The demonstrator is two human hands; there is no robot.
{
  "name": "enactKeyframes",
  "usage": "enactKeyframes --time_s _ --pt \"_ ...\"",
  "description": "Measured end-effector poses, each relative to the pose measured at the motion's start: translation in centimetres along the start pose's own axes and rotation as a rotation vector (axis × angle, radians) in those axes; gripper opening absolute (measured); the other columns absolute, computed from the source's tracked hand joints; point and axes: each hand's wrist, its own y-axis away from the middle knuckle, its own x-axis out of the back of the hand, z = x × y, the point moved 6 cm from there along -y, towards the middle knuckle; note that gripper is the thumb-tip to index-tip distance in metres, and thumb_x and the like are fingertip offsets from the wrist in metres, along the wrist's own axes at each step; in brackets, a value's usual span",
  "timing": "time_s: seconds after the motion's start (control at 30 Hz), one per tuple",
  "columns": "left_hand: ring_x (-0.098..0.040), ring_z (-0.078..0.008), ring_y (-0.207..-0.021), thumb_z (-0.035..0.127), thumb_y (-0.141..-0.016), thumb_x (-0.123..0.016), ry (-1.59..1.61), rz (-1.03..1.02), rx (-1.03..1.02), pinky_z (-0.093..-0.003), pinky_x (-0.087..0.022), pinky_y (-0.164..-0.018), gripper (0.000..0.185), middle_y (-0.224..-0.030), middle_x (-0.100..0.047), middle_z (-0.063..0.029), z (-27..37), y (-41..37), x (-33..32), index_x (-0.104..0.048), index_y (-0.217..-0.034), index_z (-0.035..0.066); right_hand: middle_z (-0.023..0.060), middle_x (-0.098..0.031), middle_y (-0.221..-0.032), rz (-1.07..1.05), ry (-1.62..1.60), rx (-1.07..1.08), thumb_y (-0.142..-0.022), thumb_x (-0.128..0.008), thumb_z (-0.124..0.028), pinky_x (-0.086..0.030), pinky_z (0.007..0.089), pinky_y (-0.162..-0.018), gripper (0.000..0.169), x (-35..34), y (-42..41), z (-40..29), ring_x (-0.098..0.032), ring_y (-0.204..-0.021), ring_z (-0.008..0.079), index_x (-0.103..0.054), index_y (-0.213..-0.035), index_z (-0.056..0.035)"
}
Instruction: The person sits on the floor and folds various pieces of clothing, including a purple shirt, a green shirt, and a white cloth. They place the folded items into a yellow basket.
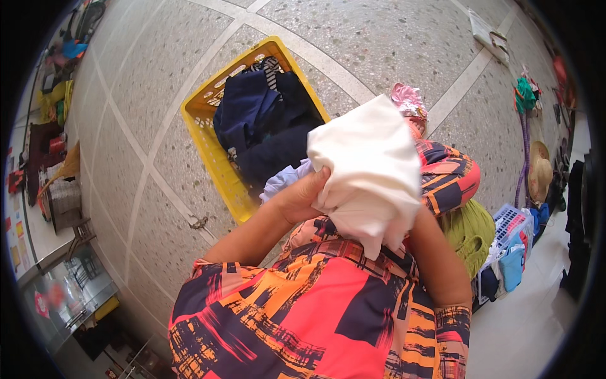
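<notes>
Folded white cloth [364, 156] is held up in front of my body, above my lap. My left hand [303, 196] grips its left side, the thumb lying over the front. On the other side, my right forearm runs up to the cloth's lower right edge; the fabric hides my right hand. Beyond the cloth stands a yellow plastic crate [208, 175] on the floor. Dark navy clothes [251, 106] and a black-and-white striped piece [271, 71] lie in it. Pale lilac fabric [286, 180] shows at the crate's near side, partly behind my left hand.
At right, olive-green fabric [466, 232] lies beside my patterned trouser leg. A white plastic basket [513, 222] with clothes and a straw hat [539, 166] are farther right. A broom [66, 166] and a small wooden stool [81, 232] stand along the left side.
</notes>
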Motion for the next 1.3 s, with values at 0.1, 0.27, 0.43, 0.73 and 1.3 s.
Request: enactKeyframes --time_s 0.1,0.27,0.43,0.73,1.3 --pt "-0.061 -0.0232 -0.100 0.016 -0.088 -0.057 0.017 0.151 -0.107 -0.0345 -0.051 -0.087 0.044 -0.116 -0.057 -0.0129 0.5 -0.4 1.0 -0.043 -0.127 0.000 0.0094 -0.062 -0.105 0.020 -0.074 0.095 -0.074 -0.066 -0.019 -0.045 0.0367 -0.086 0.030 -1.3 -0.5 -0.4 -0.059 -0.099 0.0245 -0.064 -0.102 -0.0079" --pt "-0.061 -0.0249 -0.099 0.011 -0.088 -0.050 0.003 0.240 -0.413 -0.0376 -0.050 -0.088 0.039 -0.115 -0.057 -0.0150 5.3 -1.1 5.0 -0.044 -0.125 -0.001 0.0133 -0.058 -0.109 -0.298 0.386 -0.148 -0.076 -0.064 -0.020 -0.040 0.0406 -0.091 0.033 -0.6 -1.0 0.8 -0.053 -0.104 0.0317 -0.061 -0.106 -0.0051" --pt "-0.057 -0.0231 -0.104 0.004 -0.083 -0.051 -0.553 0.742 -0.880 -0.0331 -0.046 -0.089 0.039 -0.118 -0.056 -0.0135 16.9 1.5 11.0 -0.049 -0.121 -0.005 0.0148 -0.057 -0.109 -0.168 0.196 -0.180 -0.077 -0.063 -0.015 -0.041 0.0401 -0.091 0.034 2.7 0.7 2.5 -0.053 -0.103 0.0318 -0.059 -0.109 -0.0031" --pt "-0.057 -0.0247 -0.098 0.022 -0.081 -0.056 -0.741 0.891 -0.611 -0.0332 -0.045 -0.083 0.046 -0.108 -0.059 -0.0149 23.3 -14.0 26.1 -0.050 -0.121 0.001 0.0156 -0.057 -0.111 -0.253 0.192 -0.344 -0.077 -0.063 -0.012 -0.041 0.0405 -0.092 0.036 3.9 3.8 3.3 -0.053 -0.105 0.0329 -0.057 -0.110 -0.0023" --pt "-0.052 -0.0195 -0.088 0.010 -0.085 -0.059 -1.773 0.874 -1.059 -0.0311 -0.043 -0.082 0.027 -0.098 -0.052 -0.0095 23.9 -13.2 10.8 -0.053 -0.110 0.000 0.0167 -0.046 -0.129 0.389 0.709 -1.037 -0.087 -0.052 -0.013 -0.031 0.0396 -0.103 0.038 19.8 25.0 10.3 -0.043 -0.120 0.0309 -0.051 -0.123 -0.0015"
